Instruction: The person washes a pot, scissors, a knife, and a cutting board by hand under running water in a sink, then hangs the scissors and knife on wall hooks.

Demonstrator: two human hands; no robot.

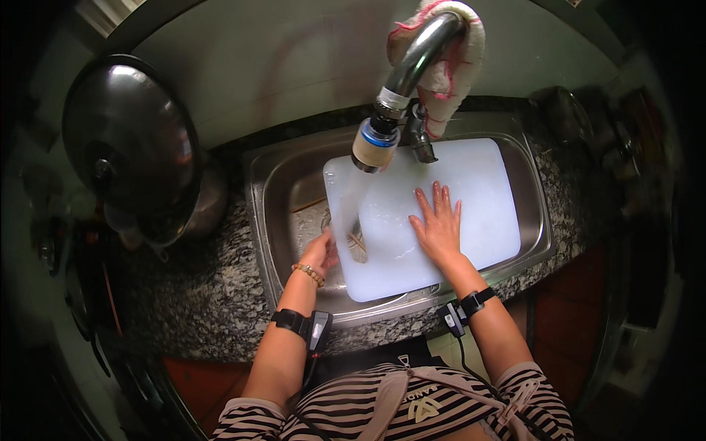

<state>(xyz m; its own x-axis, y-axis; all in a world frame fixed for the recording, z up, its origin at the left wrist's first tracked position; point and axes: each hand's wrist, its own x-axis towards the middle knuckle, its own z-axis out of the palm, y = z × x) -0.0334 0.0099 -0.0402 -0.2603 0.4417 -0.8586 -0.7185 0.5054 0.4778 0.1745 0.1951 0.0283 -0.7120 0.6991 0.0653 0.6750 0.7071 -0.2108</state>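
A wet white plastic cutting board (469, 187) lies across the sink, and an oblong slot near its left side shows the basin beneath. My right hand (440, 226) rests flat on the board with its fingers spread. Beside the board's left edge is my left hand (319, 252), its fingers curled and partly hidden; whether they grip the edge is unclear. Water runs from the faucet spout (375, 146) onto the board's left part, near the slot. The stainless steel sink (278, 220) shows its bare basin to the left of the board.
A white cloth with red edging (460, 71) hangs over the metal faucet neck (424, 47). A second, smaller tap (422, 143) sits behind the board. At left, a large dark pot lid (132, 138) leans above the speckled granite countertop (215, 292). Dim cookware (562, 116) stands at right.
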